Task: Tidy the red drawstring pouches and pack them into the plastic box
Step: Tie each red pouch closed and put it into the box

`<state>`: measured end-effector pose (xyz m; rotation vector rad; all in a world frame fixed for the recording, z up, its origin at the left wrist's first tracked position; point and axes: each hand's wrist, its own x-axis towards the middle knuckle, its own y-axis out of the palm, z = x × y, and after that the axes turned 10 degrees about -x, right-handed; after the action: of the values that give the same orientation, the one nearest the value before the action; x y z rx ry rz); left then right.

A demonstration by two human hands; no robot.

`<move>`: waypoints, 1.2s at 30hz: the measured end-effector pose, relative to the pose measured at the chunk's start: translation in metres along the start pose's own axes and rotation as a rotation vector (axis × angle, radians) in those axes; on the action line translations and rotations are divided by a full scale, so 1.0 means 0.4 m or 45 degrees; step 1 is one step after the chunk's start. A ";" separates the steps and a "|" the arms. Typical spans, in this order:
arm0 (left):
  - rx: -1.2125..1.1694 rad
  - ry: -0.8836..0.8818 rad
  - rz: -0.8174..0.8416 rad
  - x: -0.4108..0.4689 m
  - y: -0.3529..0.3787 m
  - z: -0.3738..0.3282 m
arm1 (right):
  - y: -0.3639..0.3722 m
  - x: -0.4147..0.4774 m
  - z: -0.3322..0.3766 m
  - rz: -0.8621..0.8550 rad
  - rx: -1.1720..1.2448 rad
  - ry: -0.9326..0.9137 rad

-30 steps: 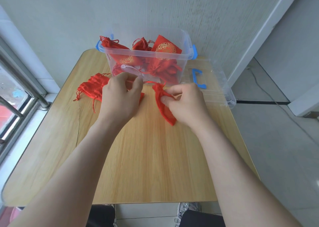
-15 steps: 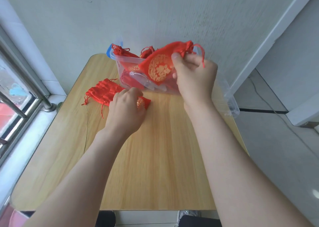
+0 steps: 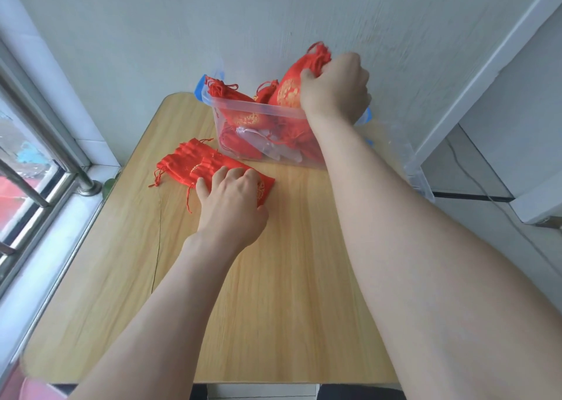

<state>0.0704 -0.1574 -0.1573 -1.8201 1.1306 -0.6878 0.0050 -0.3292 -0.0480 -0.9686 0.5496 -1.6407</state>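
A clear plastic box (image 3: 240, 110) with blue latches stands at the table's far edge, holding several red drawstring pouches with gold print. My right hand (image 3: 334, 91) grips a filled red pouch (image 3: 292, 83) by its gathered neck, over the box's right part. A stack of flat red pouches (image 3: 194, 164) lies on the table to the left of the box. My left hand (image 3: 231, 202) rests on the near end of that stack, fingers curled over the top pouch.
The wooden table (image 3: 273, 293) reaches toward me from the box. The box's clear lid (image 3: 416, 171) lies at the table's right edge, partly behind my right arm. A window with metal bars (image 3: 33, 162) runs along the left. A white wall stands behind the box.
My right hand has carried the filled pouch from the table up and over the box. My left hand has moved down onto the flat pouch stack.
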 end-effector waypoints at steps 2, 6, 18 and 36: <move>0.002 0.000 0.004 -0.001 -0.002 0.001 | 0.010 -0.011 0.006 0.077 -0.248 -0.032; -0.019 -0.012 0.003 -0.002 -0.002 -0.005 | 0.031 -0.049 0.031 -0.014 -0.332 -0.315; -0.101 -0.008 -0.029 0.005 -0.008 0.015 | 0.078 -0.083 0.117 0.533 0.404 -0.534; -0.106 -0.447 -0.280 0.013 -0.027 0.021 | 0.073 -0.163 0.032 -0.315 0.023 -0.833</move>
<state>0.0839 -0.1566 -0.1517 -2.0585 0.7448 -0.4247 0.0364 -0.2745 -0.0835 -1.5159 -0.0315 -1.4165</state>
